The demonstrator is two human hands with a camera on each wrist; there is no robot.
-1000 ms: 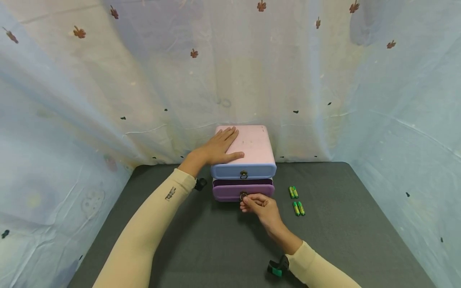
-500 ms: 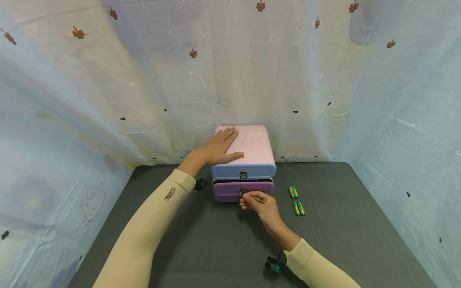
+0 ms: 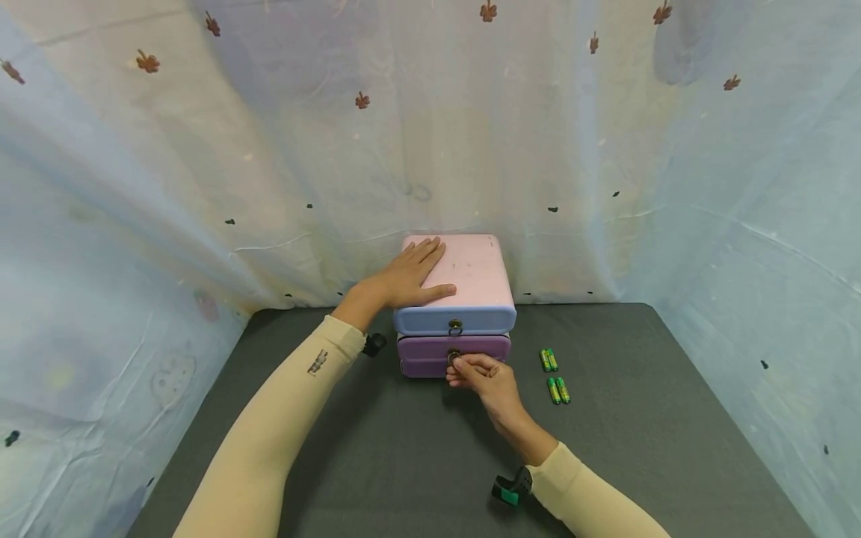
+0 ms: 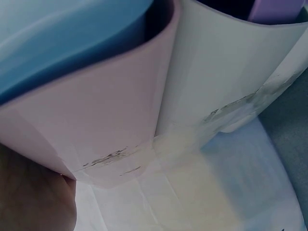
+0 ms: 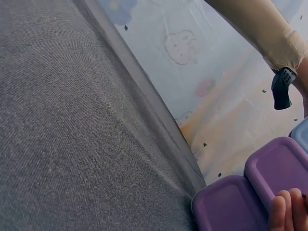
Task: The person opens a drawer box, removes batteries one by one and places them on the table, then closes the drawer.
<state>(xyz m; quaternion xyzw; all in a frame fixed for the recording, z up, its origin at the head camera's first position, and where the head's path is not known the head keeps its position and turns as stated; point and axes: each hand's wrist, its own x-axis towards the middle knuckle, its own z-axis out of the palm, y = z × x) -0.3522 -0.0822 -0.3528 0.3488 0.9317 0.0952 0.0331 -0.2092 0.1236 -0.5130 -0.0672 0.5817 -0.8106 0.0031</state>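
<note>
A small drawer unit with a pink top (image 3: 471, 269) stands on the dark table. Its upper blue drawer (image 3: 424, 321) sits over a purple drawer (image 3: 420, 348). My left hand (image 3: 406, 276) lies flat on the pink top, fingers spread. With thumb and forefinger my right hand (image 3: 487, 381) pinches the ring pull (image 3: 454, 358) on the purple drawer's front. In the right wrist view, fingertips (image 5: 291, 211) are at the purple front (image 5: 279, 166), and a lower purple front (image 5: 228, 204) shows beneath it. The left wrist view shows the unit's pink side (image 4: 106, 110).
Two pairs of green batteries (image 3: 548, 359) (image 3: 558, 390) lie on the table (image 3: 625, 433) to the right of the unit. A pale patterned curtain (image 3: 430, 149) hangs close behind the unit and along both sides.
The purple drawer has slid inward, and the dark gap above its front has closed up. My right hand has followed slightly with it; my left hand has stayed in place.
</note>
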